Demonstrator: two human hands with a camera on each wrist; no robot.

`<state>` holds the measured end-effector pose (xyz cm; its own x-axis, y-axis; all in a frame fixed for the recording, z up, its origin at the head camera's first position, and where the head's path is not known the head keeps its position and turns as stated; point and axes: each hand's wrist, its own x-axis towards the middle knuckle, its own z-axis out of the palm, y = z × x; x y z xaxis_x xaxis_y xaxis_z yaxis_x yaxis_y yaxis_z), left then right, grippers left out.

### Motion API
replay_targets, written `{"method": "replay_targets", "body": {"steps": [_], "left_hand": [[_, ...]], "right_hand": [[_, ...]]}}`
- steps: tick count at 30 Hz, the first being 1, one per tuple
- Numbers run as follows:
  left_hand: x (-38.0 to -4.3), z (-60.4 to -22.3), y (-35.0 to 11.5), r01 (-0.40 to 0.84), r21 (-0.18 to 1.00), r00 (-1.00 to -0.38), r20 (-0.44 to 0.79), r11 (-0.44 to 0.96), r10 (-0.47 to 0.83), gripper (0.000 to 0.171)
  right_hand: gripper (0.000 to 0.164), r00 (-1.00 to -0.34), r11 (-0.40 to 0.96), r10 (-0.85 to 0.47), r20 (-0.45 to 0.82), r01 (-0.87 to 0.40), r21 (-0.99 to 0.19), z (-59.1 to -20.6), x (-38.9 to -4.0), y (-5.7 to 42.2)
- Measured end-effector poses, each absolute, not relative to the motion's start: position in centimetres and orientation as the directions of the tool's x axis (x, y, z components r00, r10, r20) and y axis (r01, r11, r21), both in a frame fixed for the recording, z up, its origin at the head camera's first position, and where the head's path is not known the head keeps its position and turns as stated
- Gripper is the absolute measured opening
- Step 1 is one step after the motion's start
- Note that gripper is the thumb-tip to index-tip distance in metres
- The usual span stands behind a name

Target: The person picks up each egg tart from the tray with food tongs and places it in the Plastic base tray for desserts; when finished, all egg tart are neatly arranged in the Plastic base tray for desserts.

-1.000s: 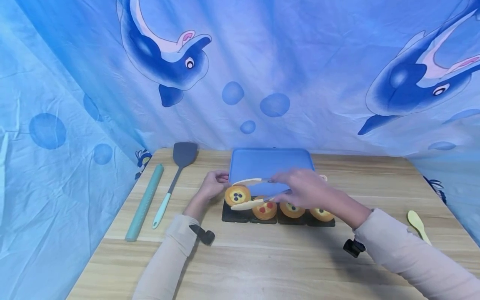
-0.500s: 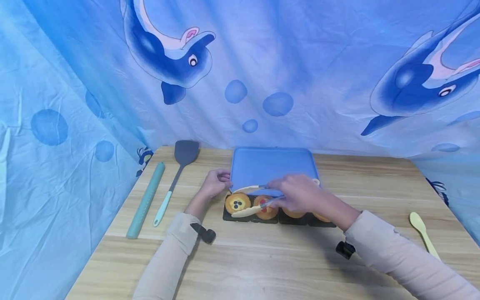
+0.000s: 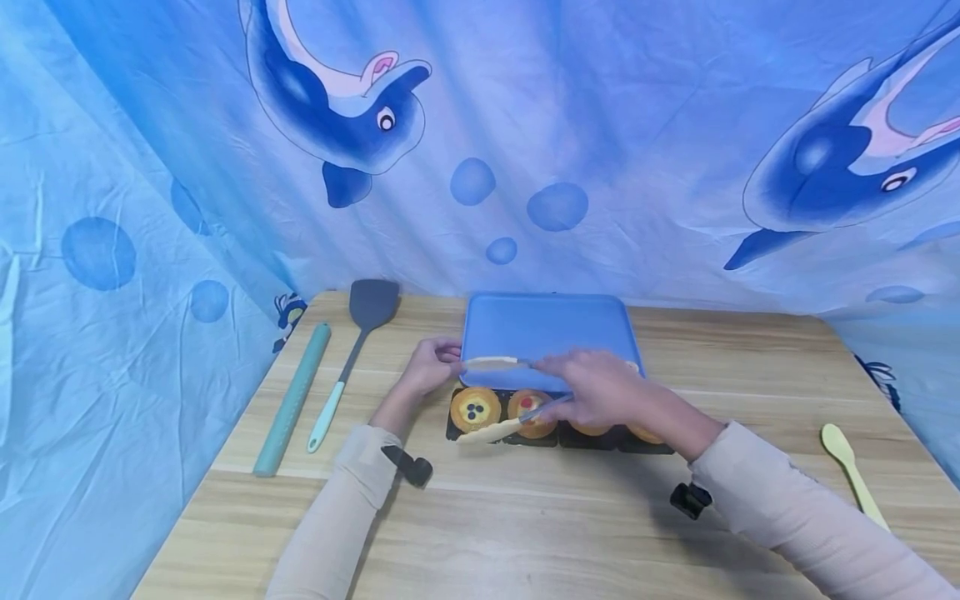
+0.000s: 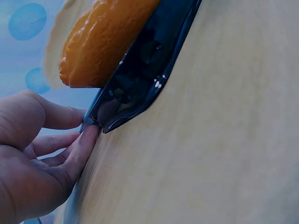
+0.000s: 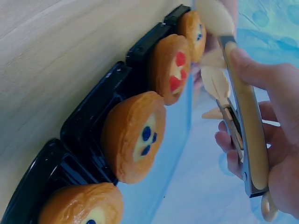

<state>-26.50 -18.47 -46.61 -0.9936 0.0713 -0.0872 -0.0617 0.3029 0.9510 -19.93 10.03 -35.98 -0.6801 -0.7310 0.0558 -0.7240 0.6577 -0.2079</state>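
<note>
My left hand (image 3: 429, 367) pinches the blue tray (image 3: 551, 325) by its front left corner, thumb and fingertips at the edge. In my right hand (image 3: 597, 387) is a pair of tongs (image 5: 247, 126) with cream tips and metal arms. The tips stand spread apart, one behind and one in front of the leftmost egg tart (image 3: 476, 408), which has dark berries on top. That tart sits in a black container (image 4: 145, 60), with nothing gripping it. Beside it, a tart with red topping (image 5: 170, 70) is partly hidden by the tongs in the head view. More tarts continue rightward, partly behind my hand.
On the left lie a dark spatula (image 3: 372, 305) with a mint handle and a green rolling pin (image 3: 294, 400). A pale yellow spoon (image 3: 840, 446) lies far right. A blue curtain (image 3: 637, 100) rises behind the wooden table (image 3: 525, 525).
The leftmost tart went down from between the tong tips into the black container. The tongs then spread apart and let it go. My left hand stayed at the blue tray's corner.
</note>
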Motion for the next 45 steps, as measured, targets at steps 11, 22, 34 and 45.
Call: {"method": "replay_targets", "body": {"steps": [11,22,34,45], "left_hand": [[-26.6,-46.6,-18.3,-0.098,0.948,-0.989,-0.126,0.304,0.074,0.050],[-26.6,-46.7,-19.3,-0.109,0.947,-0.990,-0.129,0.301,0.048,0.052],[-26.3,-46.4,-20.1,-0.129,0.948,-0.989,-0.143,0.291,0.029,0.053],[-26.3,-46.6,-20.4,-0.135,0.944,-0.988,-0.150,0.302,0.029,0.053]], "right_hand": [[0.076,-0.760,0.702,-0.629,0.164,-0.646,-0.300,-35.5,-19.0,13.5],[0.073,-0.879,0.783,-0.348,0.325,-0.463,-0.415,-37.1,-18.4,20.0],[0.087,-0.961,0.922,0.051,0.273,-0.059,-0.381,-39.4,-18.3,25.4],[0.097,-0.976,0.916,0.195,0.095,0.146,-0.373,-42.9,-18.5,27.7]]}}
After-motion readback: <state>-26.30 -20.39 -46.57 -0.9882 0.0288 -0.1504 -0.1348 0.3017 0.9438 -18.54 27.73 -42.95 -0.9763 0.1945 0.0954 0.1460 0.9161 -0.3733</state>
